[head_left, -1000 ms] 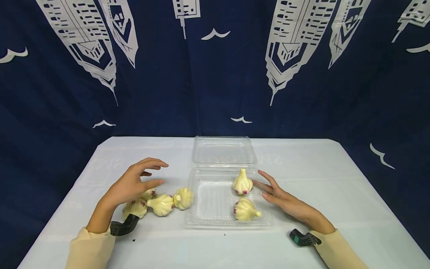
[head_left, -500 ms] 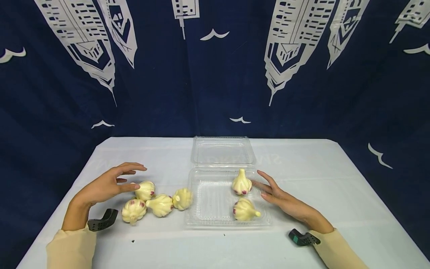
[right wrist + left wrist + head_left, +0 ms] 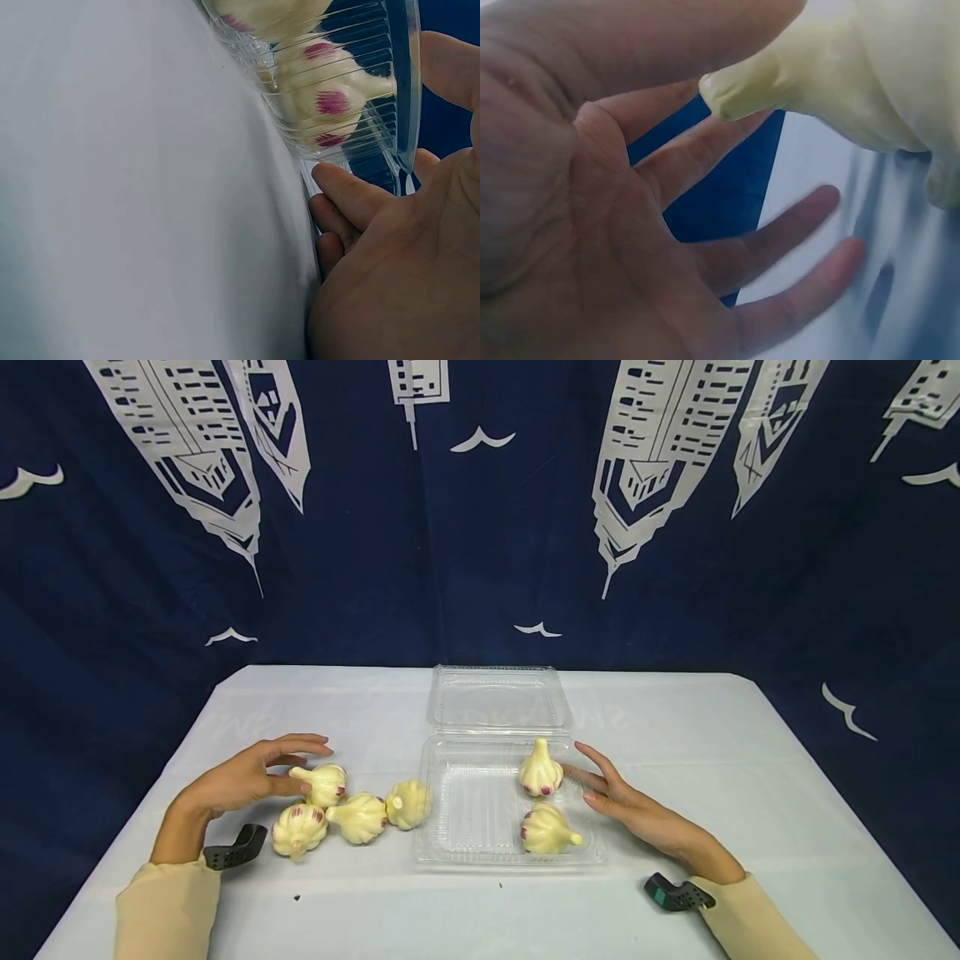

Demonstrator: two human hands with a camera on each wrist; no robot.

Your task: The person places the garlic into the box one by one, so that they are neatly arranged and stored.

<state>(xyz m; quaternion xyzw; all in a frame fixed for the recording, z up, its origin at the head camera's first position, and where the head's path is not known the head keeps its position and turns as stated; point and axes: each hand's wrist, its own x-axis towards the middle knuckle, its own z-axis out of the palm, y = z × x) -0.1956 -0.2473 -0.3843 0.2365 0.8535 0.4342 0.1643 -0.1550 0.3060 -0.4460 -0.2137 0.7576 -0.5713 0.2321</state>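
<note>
My left hand [image 3: 243,777] is beside a pale garlic bulb [image 3: 327,785], the back one of a group on the table's left. In the left wrist view that bulb's stem [image 3: 742,86] points into the space between thumb and loosely spread fingers [image 3: 795,225]; I cannot tell whether they touch it. My right hand [image 3: 637,810] rests at the right rim of an open clear plastic clamshell box [image 3: 468,860]. Its fingers reach just under the rim, fairly straight, in the right wrist view. Inside the box, on the right, are two garlic bulbs, one upright [image 3: 541,770] and one lying [image 3: 549,829].
More garlic bulbs lie left of the box: a left one [image 3: 300,831], a middle one [image 3: 360,817] and one by the box wall [image 3: 408,803]. The box's lid [image 3: 501,697] lies folded back. A dark blue printed cloth [image 3: 480,543] hangs behind the white table [image 3: 375,910].
My left hand moved left, away from the box, then lowered beside the back garlic bulb. The right hand and the box stay in place.
</note>
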